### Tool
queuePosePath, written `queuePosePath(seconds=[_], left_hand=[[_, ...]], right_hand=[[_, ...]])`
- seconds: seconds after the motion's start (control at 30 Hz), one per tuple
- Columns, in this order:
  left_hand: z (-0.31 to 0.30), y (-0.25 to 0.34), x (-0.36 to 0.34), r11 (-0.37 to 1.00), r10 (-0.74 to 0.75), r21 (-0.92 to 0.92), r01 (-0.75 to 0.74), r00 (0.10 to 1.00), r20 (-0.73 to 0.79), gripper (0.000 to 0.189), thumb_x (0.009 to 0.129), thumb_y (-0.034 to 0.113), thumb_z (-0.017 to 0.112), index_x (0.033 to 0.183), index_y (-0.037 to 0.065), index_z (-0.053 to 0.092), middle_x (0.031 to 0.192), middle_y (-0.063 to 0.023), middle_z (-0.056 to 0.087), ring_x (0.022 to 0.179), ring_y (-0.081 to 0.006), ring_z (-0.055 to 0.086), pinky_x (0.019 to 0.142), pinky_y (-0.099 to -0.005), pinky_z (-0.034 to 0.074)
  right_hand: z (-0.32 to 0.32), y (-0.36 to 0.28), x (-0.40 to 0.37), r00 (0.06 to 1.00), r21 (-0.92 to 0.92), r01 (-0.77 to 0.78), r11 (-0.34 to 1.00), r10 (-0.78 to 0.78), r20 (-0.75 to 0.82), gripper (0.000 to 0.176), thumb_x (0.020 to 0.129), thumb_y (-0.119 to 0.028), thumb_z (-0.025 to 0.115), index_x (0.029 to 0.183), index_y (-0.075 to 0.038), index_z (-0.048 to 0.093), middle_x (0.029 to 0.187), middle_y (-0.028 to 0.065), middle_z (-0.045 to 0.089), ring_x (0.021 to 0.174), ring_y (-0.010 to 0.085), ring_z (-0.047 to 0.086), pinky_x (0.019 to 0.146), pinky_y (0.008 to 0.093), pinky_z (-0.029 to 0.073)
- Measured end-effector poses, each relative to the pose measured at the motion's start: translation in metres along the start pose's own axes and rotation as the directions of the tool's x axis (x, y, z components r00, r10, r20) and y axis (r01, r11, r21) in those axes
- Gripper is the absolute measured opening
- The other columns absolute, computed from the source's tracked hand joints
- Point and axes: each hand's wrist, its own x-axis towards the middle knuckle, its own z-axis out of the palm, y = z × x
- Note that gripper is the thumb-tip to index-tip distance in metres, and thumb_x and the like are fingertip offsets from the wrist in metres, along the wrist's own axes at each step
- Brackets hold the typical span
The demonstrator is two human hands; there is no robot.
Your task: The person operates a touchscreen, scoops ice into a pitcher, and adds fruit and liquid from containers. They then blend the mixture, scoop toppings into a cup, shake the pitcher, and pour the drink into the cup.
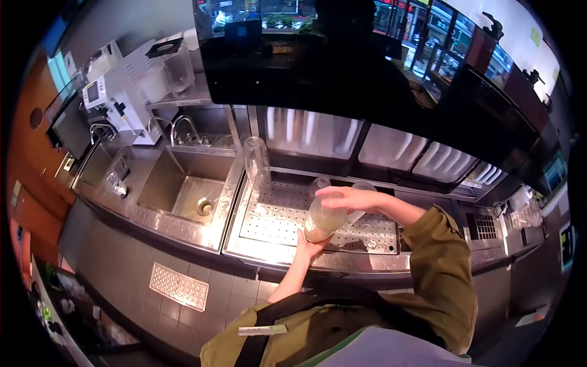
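Observation:
Both of my hands are on a clear shaker cup (322, 221), held tilted above a perforated steel drain tray (263, 229). My left hand (310, 246) is closed round its lower part from below. My right hand (350, 197) lies over its top, fingers bent across the upper end. Something pale shows through the wall near the bottom; I cannot make out what. Just behind my right hand stand a small clear cup (319, 182) and a clear pitcher (364, 186), partly hidden. A stack of tall clear cups (257, 162) stands at the tray's back left corner.
A steel sink (183, 183) with curved taps (183, 125) lies to the left. Beyond it stands a white dispensing machine (116, 101). Translucent bins (391, 147) line the shelf behind the tray, under a dark overhead counter (275, 79). A floor grate (179, 286) is at lower left.

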Motion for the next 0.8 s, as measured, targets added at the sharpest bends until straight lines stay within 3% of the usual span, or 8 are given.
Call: queuePosePath(seconds=[0.23, 0.4, 0.43, 0.47, 0.53, 0.63, 0.73, 0.8], left_hand=[[0.051, 0.086, -0.054, 0.461, 0.51, 0.555, -0.693, 0.718, 0.474, 0.051, 0.087, 0.048, 0.035, 0.112, 0.006, 0.05, 0.105, -0.0086, 0.055, 0.095, -0.022, 0.055, 0.082, -0.036, 0.047], [0.206, -0.1, -0.251, 0.458, 0.083, 0.057, -0.887, 0.107, 0.991, 0.087, 0.065, 0.058, 0.06, 0.133, 0.013, 0.028, 0.12, -0.0186, 0.044, 0.101, -0.0307, 0.052, 0.08, -0.0396, 0.049], [0.215, -0.097, -0.246, 0.269, 0.252, -0.05, -0.962, 0.02, 0.967, 0.084, 0.069, 0.051, 0.06, 0.134, 0.01, 0.026, 0.126, -0.018, 0.038, 0.108, -0.031, 0.046, 0.084, -0.039, 0.046], [0.223, -0.086, -0.242, 0.457, 0.421, 0.209, -0.864, 0.418, 0.805, 0.073, 0.074, 0.049, 0.055, 0.127, 0.004, 0.034, 0.108, -0.0129, 0.05, 0.095, -0.0326, 0.053, 0.08, -0.0403, 0.047], [0.227, -0.06, -0.243, -0.063, 0.573, 0.568, -0.821, 0.436, 0.694, 0.068, 0.077, 0.049, 0.05, 0.125, 0.002, 0.037, 0.112, -0.0127, 0.052, 0.096, -0.0309, 0.053, 0.08, -0.0405, 0.046], [0.195, -0.102, -0.263, 0.218, 0.679, 0.115, -0.969, 0.236, 0.696, 0.056, 0.082, 0.042, 0.046, 0.125, 0.008, 0.036, 0.108, -0.0116, 0.054, 0.089, -0.0279, 0.055, 0.079, -0.0385, 0.046], [0.242, -0.152, -0.29, 0.07, 0.567, 0.534, -0.843, 0.474, 0.674, 0.064, 0.077, 0.051, 0.052, 0.119, 0.005, 0.039, 0.108, -0.0115, 0.052, 0.094, -0.0256, 0.053, 0.079, -0.039, 0.047], [0.222, -0.125, -0.275, -0.532, 0.471, 0.394, -0.75, 0.125, 0.873, 0.06, 0.071, 0.044, 0.065, 0.11, 0.002, 0.045, 0.101, -0.0118, 0.055, 0.094, -0.0224, 0.052, 0.074, -0.0398, 0.047]], right_hand=[[0.099, 0.109, -0.074, 0.739, -0.134, 0.646, 0.752, -0.659, -0.141, 0.105, 0.06, -0.046, 0.074, 0.139, -0.015, 0.012, 0.141, 0.0228, 0.002, 0.132, 0.0344, 0.002, 0.104, 0.0437, 0.015], [0.125, 0.094, -0.113, -0.185, -0.35, 0.908, -0.23, -0.97, 0.157, 0.088, 0.065, -0.026, 0.073, 0.135, -0.007, 0.022, 0.14, 0.0258, -0.001, 0.132, 0.0281, 0.006, 0.103, 0.0462, 0.017], [0.128, 0.084, -0.114, -0.088, -0.228, 0.971, -0.077, -0.995, -0.038, 0.087, 0.064, -0.026, 0.073, 0.134, -0.007, 0.025, 0.14, 0.0249, 0.001, 0.131, 0.0271, 0.01, 0.103, 0.0454, 0.018], [0.132, 0.075, -0.114, 0.066, -0.059, 0.995, 0.081, -0.974, -0.216, 0.086, 0.064, -0.026, 0.073, 0.133, -0.006, 0.027, 0.14, 0.0241, 0.004, 0.13, 0.0261, 0.015, 0.103, 0.0446, 0.019], [0.121, 0.077, -0.127, 0.052, -0.302, 0.948, 0.099, -0.986, -0.158, 0.087, 0.063, -0.031, 0.071, 0.134, -0.006, 0.025, 0.141, 0.0189, 0.008, 0.129, 0.0262, 0.018, 0.103, 0.0371, 0.02], [0.14, 0.085, -0.154, -0.035, -0.451, 0.892, 0.008, -0.996, -0.087, 0.086, 0.065, -0.033, 0.069, 0.133, -0.006, 0.025, 0.14, 0.0161, 0.013, 0.127, 0.0264, 0.022, 0.102, 0.0348, 0.022], [0.145, 0.084, -0.155, 0.004, -0.368, 0.928, 0.056, -0.99, -0.14, 0.082, 0.066, -0.032, 0.068, 0.131, -0.005, 0.026, 0.137, 0.0159, 0.018, 0.125, 0.0267, 0.025, 0.101, 0.0371, 0.024], [0.152, 0.086, -0.154, 0.079, -0.326, 0.936, 0.131, -0.983, -0.166, 0.079, 0.067, -0.032, 0.068, 0.13, -0.005, 0.027, 0.135, 0.0157, 0.022, 0.124, 0.0269, 0.027, 0.1, 0.0386, 0.026]])
